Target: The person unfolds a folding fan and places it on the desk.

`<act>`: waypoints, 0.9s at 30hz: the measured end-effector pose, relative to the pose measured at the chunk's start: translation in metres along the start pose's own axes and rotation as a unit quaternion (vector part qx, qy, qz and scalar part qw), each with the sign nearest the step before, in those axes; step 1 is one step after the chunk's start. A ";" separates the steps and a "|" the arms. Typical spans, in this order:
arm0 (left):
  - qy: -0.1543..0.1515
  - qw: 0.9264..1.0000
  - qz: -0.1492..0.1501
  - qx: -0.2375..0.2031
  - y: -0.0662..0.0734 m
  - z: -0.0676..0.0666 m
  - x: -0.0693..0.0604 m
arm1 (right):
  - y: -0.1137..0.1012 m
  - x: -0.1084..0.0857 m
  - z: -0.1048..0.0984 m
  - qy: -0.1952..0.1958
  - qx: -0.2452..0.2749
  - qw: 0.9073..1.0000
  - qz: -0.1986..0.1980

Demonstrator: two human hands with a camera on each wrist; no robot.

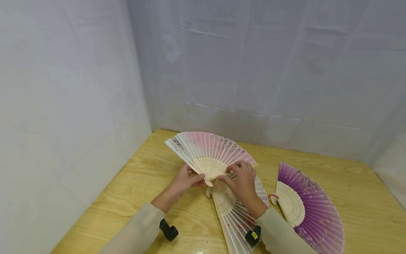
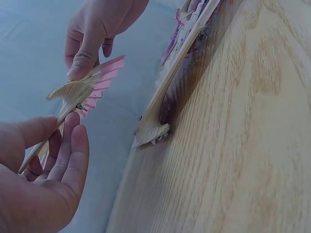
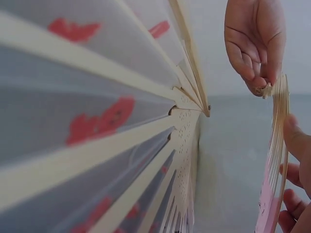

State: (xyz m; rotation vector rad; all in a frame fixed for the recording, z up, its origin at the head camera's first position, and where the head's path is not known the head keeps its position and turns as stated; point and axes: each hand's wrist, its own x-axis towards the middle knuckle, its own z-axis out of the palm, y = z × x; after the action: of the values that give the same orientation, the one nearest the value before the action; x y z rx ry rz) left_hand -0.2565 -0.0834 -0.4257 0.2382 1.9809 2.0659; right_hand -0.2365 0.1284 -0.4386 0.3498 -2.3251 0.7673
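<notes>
A pink and pale-blue folding fan [image 1: 203, 144] is spread open above the table, its pale ribs converging at a rounded handle end. My left hand [image 1: 182, 181] pinches its left outer rib near the pivot between thumb and fingers. With thumb and fingertips, my right hand [image 1: 243, 181] grips the right outer rib. Below lies a spread white fan [image 1: 225, 197] with red marks [image 3: 99, 121], partly hidden under my right hand and sleeve. To the right rests a spread purple fan [image 1: 317, 201] with blossom patterns and a red cord [image 1: 272, 195] at its handle.
The fans are on a wooden table [image 1: 133, 197]. White sheeting [image 1: 79, 106] hangs along the left side and behind the table's back edge. Black wrist cameras [image 1: 168, 230] are strapped over both sleeves.
</notes>
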 end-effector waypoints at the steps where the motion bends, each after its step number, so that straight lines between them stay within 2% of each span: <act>1: 0.001 1.000 0.000 0.000 0.000 0.000 0.000 | 0.000 0.000 0.000 -0.004 -0.002 1.000 0.001; 16: 0.014 1.000 0.007 -0.017 -0.007 -0.002 0.002 | -0.003 0.000 -0.003 -0.049 -0.027 0.998 0.015; 27: 0.028 0.998 0.024 -0.042 -0.009 -0.003 0.002 | -0.005 -0.002 -0.002 -0.049 -0.038 0.998 -0.010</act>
State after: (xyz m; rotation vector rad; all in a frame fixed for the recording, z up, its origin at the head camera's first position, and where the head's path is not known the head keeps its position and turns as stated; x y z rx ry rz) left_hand -0.2582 -0.0855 -0.4350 0.2154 1.9341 2.2032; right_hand -0.2321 0.1262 -0.4366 0.3837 -2.4319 0.6643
